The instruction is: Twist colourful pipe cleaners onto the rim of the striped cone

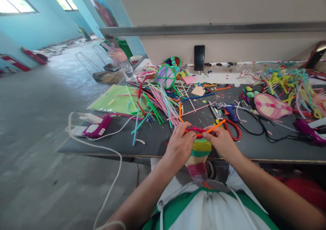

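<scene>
Between my hands is a striped pipe-cleaner craft [200, 153], banded in yellow, green, cream and dark pink, with a red rim at its top. It hangs below the table's front edge, close to my body. An orange pipe cleaner [216, 125] runs across that rim. My left hand [180, 143] pinches the rim and the orange strand on the left side. On the right, my right hand [219, 140] holds the strand between thumb and fingers, its free end pointing up and right. The fingertips partly cover the rim.
Loose pipe cleaners [163, 99] lie ahead, beside a green plastic packet [114, 99]. Scissors [233, 129] and a blue glue gun [231, 112] are right of my hands. Purple power strips [98, 126] with cords sit at both sides. A phone [199, 57] leans at the back.
</scene>
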The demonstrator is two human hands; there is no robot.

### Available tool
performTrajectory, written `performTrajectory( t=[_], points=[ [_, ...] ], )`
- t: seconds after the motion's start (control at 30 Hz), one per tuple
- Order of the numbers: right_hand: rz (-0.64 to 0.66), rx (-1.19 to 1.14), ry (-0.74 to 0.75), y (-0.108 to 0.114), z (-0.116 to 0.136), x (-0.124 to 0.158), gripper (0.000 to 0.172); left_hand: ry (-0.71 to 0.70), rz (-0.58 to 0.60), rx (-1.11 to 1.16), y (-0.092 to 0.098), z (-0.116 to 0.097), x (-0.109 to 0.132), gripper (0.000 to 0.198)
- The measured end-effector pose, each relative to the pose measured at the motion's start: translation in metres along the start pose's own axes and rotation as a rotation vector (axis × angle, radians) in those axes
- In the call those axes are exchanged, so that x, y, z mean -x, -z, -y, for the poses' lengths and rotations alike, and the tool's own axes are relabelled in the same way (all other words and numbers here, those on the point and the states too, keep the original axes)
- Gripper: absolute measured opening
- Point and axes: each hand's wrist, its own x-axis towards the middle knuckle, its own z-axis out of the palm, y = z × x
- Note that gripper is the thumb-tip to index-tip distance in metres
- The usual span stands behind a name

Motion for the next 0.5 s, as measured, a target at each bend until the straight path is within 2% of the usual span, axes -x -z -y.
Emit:
performTrajectory(
  t=[0.17,0.3,0.4,0.47,0.5],
  points=[
    [-0.031,0.156,0.045,-0.005,0.0,-0.007,0.032,0.02,-0.008,0.011,-0.003,0.001,0.0,0.016],
    [-0.138,0.266,0.098,-0.01,-0.002,-0.006,0.032,0.026,-0.022,0.07,0.0,0.003,-0.002,0.018],
    [-0.175,0.233,0.126,-0.01,-0.003,-0.004,0.031,0.09,-0.151,0.139,0.01,0.01,-0.002,0.016],
    [-0.187,0.191,0.131,-0.008,-0.003,-0.002,0.031,0.215,-0.272,0.211,0.019,0.016,-0.002,0.012],
    [-0.189,0.167,0.135,-0.007,-0.003,-0.002,0.031,0.302,-0.289,0.288,0.023,0.02,-0.002,0.012]
  ],
)
